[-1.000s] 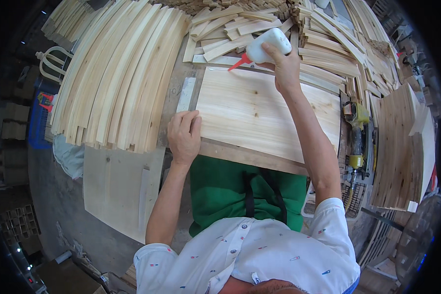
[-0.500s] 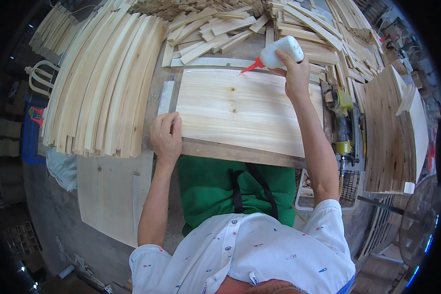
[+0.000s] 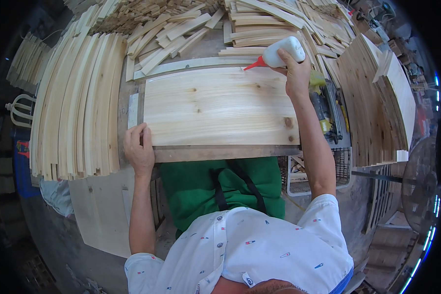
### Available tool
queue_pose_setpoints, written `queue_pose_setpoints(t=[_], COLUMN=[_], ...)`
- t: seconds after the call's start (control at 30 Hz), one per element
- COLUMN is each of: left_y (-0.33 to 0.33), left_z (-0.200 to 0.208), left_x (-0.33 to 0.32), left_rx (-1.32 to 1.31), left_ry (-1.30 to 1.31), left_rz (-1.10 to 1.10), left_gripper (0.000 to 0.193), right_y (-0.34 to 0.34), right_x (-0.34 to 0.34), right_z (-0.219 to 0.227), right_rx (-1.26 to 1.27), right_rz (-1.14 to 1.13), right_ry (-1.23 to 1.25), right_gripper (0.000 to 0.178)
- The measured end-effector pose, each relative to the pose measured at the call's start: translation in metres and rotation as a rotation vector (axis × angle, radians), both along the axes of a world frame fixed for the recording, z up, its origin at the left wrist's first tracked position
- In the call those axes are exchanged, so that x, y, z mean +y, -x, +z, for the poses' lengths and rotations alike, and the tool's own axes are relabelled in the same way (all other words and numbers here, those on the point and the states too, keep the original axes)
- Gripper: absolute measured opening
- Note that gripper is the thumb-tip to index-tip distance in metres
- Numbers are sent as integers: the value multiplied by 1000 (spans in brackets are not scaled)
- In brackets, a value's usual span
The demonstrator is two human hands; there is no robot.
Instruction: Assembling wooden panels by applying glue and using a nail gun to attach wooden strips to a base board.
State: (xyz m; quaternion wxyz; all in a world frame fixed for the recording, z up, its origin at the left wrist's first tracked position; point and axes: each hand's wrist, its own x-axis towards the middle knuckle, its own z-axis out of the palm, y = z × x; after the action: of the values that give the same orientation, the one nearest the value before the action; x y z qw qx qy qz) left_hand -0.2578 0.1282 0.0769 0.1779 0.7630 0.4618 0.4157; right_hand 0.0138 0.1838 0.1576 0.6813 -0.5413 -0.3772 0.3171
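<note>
A pale wooden board (image 3: 220,110) lies flat on the worktable in front of me. My right hand (image 3: 297,73) is wrapped around a white squeeze bottle (image 3: 290,50) with a red pointed nozzle, apparently a glue bottle. It is held tilted, nozzle down to the left, and the tip is at the board's far edge, right of its middle. A thin whitish line shows along that edge, left of the tip. At the near left corner of the board rests my left hand (image 3: 139,148), its fingers loosely bent and apart; what its fingertips touch underneath is hidden.
Long wooden strips (image 3: 76,108) are stacked at the left, and shorter wood pieces (image 3: 176,36) pile up behind the board. A nail gun (image 3: 323,105) lies by my right forearm, with stacked panels (image 3: 367,103) beyond. A wire basket (image 3: 311,174) sits below the table edge.
The bottle's nozzle has travelled rightward along the board's far edge. My left hand stays at the near left corner. The whole view has swung, so the board and stacks appear farther left.
</note>
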Motion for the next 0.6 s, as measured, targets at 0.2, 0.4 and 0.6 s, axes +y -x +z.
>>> queue_pose_setpoints(t=[0.2, 0.4, 0.6], left_y=[-8, -9, 9], left_z=[-6, -13, -15], left_x=[5, 13, 24], left_rx=[3, 25, 29], left_ry=[6, 21, 33], left_rz=[-35, -51, -29], left_gripper=[14, 14, 14], right_y=[-30, -51, -59], right_x=[-25, -44, -58], right_z=[-2, -4, -4], right_rx=[7, -2, -27], right_rz=[-71, -182, -260], right_ry=[10, 31, 19], right_gripper=[51, 51, 49])
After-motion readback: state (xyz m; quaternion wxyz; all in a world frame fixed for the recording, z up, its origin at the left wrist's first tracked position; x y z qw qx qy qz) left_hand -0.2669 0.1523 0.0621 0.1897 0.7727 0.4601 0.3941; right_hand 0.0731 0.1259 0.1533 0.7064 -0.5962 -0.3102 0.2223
